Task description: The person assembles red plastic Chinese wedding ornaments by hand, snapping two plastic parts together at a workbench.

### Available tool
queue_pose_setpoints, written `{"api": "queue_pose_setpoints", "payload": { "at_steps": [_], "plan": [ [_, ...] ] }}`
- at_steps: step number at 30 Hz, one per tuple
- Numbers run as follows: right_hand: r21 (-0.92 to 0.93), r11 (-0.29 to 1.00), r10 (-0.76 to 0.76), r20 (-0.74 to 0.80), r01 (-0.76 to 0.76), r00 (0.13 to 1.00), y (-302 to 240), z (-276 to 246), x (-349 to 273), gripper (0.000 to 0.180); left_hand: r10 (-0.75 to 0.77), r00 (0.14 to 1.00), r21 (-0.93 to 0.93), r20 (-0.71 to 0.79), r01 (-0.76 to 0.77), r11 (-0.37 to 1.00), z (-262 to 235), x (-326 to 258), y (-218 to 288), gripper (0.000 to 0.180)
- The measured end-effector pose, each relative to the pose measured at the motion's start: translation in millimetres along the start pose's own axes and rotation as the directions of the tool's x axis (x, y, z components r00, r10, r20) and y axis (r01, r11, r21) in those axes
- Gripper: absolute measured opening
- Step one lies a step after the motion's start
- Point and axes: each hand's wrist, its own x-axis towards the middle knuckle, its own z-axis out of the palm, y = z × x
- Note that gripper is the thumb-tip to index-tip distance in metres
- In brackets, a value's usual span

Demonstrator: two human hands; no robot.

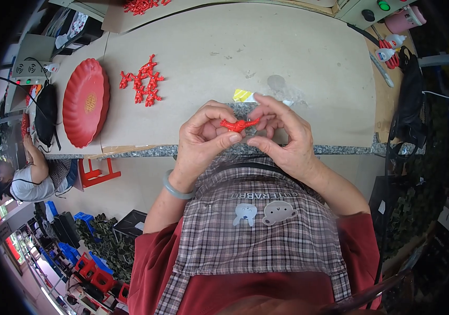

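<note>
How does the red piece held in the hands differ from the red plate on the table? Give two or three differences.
The small red piece is thin and knobbly; the red plate is broad, round and scalloped. The piece is pinched between the left hand and right hand, off the table; the plate lies untouched at the left. The plate has a gold centre mark. Both are bright red.

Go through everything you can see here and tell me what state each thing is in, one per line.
Small red piece: pinched between both hands, above the table edge.
Left hand: fingers closed on the piece.
Right hand: fingers closed on the piece.
Red pieces pile: loose on the table.
Red plate: flat, nothing on it.
</note>
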Motion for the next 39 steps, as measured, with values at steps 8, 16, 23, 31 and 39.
{"api": "queue_pose_setpoints", "payload": {
  "at_steps": [8,16,23,31,39],
  "plan": [
    [0.149,0.986,0.087,-0.096,-0.072,0.992,14,11,-4,0.033,0.064,0.998,0.136,-0.007,-0.063,0.989,18,0,4,0.044],
    [0.045,0.997,-0.044,-0.293,0.06,0.955,14,10,-3,0.034,0.133,0.977,0.419,0.164,-0.191,0.888,27,-2,11,0.058],
    [0.261,0.965,0.092,-0.254,-0.023,0.963,10,3,-5,0.028,0.099,0.982,0.338,0.159,-0.149,0.929,27,-3,12,0.06],
    [0.667,0.674,0.378,0.058,-0.317,0.924,10,-20,-2,0.015,-0.056,0.996,-0.058,0.065,0.06,0.996,27,-5,17,0.064],
    [0.779,0.479,0.45,0.177,-0.404,0.875,12,-21,-5,0.012,0.026,0.996,-0.019,-0.083,-0.027,0.999,22,-4,6,0.046]
  ]
}}
